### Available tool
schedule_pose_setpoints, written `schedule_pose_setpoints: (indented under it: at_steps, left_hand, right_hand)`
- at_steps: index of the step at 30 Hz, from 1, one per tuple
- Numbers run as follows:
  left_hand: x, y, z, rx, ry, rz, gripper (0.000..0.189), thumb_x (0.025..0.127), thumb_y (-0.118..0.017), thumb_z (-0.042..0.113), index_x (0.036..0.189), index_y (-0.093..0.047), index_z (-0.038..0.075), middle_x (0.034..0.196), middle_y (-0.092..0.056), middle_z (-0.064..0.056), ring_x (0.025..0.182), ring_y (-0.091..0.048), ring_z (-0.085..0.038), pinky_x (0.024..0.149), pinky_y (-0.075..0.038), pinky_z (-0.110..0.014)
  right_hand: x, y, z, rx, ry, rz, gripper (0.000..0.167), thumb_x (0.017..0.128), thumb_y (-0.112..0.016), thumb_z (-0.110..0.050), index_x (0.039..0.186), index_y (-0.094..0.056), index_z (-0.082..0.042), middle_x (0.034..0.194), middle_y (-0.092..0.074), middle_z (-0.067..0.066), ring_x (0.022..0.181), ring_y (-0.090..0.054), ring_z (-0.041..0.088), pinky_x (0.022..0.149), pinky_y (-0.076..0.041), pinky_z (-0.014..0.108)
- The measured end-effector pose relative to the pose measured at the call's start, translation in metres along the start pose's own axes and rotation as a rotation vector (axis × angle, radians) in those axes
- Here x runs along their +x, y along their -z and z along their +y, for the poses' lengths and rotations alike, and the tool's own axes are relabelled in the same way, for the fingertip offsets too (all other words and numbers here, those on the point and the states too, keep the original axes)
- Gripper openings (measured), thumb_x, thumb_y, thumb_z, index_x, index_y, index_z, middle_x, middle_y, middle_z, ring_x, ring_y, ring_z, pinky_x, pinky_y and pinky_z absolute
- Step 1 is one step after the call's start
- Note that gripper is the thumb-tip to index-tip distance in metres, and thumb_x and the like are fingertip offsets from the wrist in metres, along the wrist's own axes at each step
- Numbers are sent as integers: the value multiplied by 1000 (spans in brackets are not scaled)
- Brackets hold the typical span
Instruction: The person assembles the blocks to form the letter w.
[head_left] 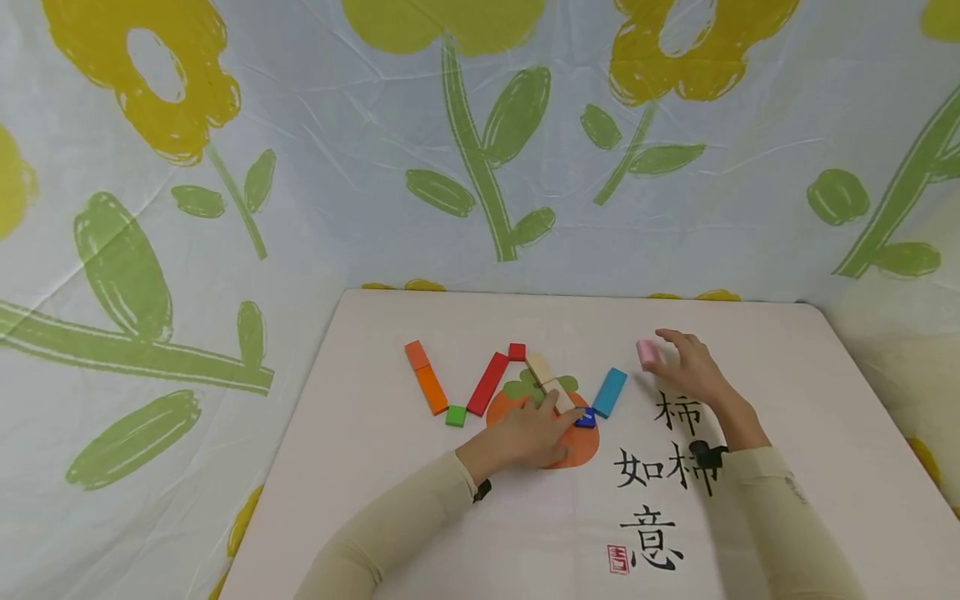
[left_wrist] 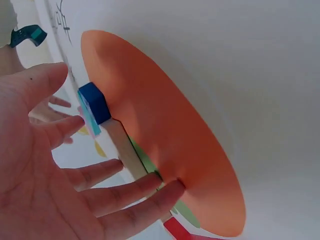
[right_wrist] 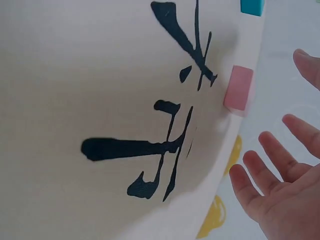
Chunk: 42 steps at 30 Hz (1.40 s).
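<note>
My left hand (head_left: pixel 528 435) lies over the printed persimmon with fingers spread. Its fingertips reach the side of the cream blocks (left_wrist: pixel 125 150), and the index fingertip is close to the dark blue block (left_wrist: pixel 95 103); whether it touches cannot be told. My right hand (head_left: pixel 693 367) hovers at a small pink block (head_left: pixel 647 355), thumb and fingers apart. In the right wrist view a gap shows between the fingers and the pink block (right_wrist: pixel 239 89). A light blue block (head_left: pixel 611 392) leans diagonally from the dark blue one, left of the pink block.
Leftward, the zigzag row continues with a small red block (head_left: pixel 517 352), a long red block (head_left: pixel 487 384), a green block (head_left: pixel 456 416) and orange blocks (head_left: pixel 431 390). Black printed characters (head_left: pixel 648 467) mark the pale table (head_left: pixel 360 500). A flowered cloth (head_left: pixel 315 125) hangs behind.
</note>
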<state>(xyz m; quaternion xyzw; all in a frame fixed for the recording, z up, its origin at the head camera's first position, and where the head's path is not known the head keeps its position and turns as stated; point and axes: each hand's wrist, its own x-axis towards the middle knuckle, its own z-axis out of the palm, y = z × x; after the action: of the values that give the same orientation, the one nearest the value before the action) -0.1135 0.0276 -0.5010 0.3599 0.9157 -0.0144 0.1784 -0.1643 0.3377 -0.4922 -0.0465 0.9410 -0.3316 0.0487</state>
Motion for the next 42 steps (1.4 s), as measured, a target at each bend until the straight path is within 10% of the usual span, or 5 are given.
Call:
schedule_pose_setpoints:
  at_steps: [6,14,42]
  left_hand:
    - [1,2,-5,-95,-5,25,63,102,-50,46,159,-26,36,163,-22,-9,125,-50,-35,82,-56,-39]
    - [0,4,-7,41,-7,145,62,101,-50,52,156,-35,28,164,-20,-14,145,-28,-38,108,-38,-52]
    - [5,2,-22,33,69,-43,68,102,-44,55,161,-19,32,167,-12,-4,147,-29,-28,108,-39,-51]
  right_hand:
    - [11,2,11,2,43,-25,71,95,-71,-20,148,-34,7,143,-34,39,128,-33,55,98,-33,72]
    - [20,1,19,43,12,-83,70,97,-68,-21,150,-32,7,143,-33,40,129,-34,57,100,-33,70]
    - [26,0,21,-119,-6,-143,70,87,-75,-16,144,-42,7,139,-37,38,123,-33,55,96,-35,71]
